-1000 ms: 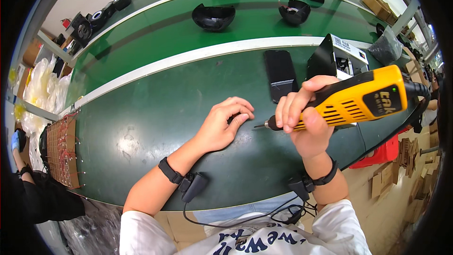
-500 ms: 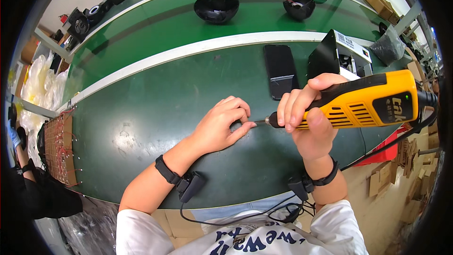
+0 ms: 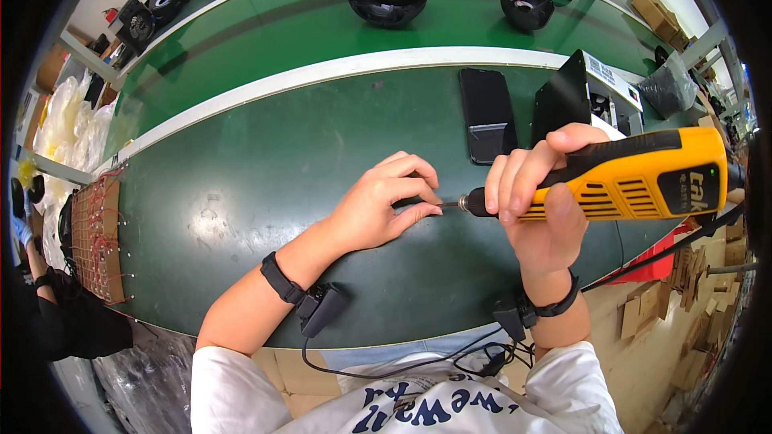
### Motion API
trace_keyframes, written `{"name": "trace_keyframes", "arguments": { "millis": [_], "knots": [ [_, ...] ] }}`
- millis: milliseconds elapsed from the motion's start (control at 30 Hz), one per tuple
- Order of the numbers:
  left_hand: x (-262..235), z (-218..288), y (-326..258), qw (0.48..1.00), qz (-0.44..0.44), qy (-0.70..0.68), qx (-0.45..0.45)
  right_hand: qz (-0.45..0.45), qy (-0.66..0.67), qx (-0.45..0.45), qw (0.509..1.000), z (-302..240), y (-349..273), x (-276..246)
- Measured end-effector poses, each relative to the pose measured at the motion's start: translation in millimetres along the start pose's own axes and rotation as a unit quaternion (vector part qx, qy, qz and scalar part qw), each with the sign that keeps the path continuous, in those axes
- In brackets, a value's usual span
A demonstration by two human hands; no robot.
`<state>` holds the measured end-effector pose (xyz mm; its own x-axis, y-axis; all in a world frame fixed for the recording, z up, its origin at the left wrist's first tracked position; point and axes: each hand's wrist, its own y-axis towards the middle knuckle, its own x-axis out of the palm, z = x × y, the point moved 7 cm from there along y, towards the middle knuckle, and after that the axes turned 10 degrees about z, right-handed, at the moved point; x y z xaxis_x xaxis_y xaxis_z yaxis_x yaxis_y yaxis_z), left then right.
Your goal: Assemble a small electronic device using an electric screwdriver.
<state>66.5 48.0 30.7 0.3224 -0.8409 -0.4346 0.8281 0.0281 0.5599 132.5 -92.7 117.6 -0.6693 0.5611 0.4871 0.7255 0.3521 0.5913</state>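
Note:
My right hand (image 3: 540,201) is wrapped around a yellow-and-black electric screwdriver (image 3: 627,181), held level with its thin metal bit pointing left. The bit's tip meets the fingertips of my left hand (image 3: 386,205), whose thumb and fingers are pinched together there. Whatever sits between those fingertips is too small or too covered to make out. Both hands are above the dark green worktable (image 3: 233,185). Just beyond the right hand lies a black smartphone (image 3: 487,112).
Behind the phone stands an open black-and-white box-shaped device (image 3: 583,96). On the green conveyor (image 3: 265,20) beyond the white rail rest black curved shells (image 3: 388,4). A wired rack (image 3: 98,241) is at the table's left end, near another person's gloved hand (image 3: 22,231). A cable trails from the screwdriver.
My view has shifted slightly. The left hand's upper fingers have straightened a little, with the pinch still at the bit's tip. The right hand keeps its hold on the electric screwdriver.

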Motion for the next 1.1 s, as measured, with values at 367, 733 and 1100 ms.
{"name": "trace_keyframes", "arguments": {
  "millis": [367,733,1100],
  "knots": [
    [2,-3,-4,0.999,-0.026,0.038,-0.005,0.008,0.002,-0.003,1.000,-1,2,-4],
    [10,12,-3,0.990,-0.034,0.122,0.061,0.001,0.007,-0.014,1.000,1,-1,1],
    [7,-2,-8,0.986,-0.089,0.143,0.002,-0.001,-0.013,-0.009,1.000,-5,3,-10]
  ]
}}
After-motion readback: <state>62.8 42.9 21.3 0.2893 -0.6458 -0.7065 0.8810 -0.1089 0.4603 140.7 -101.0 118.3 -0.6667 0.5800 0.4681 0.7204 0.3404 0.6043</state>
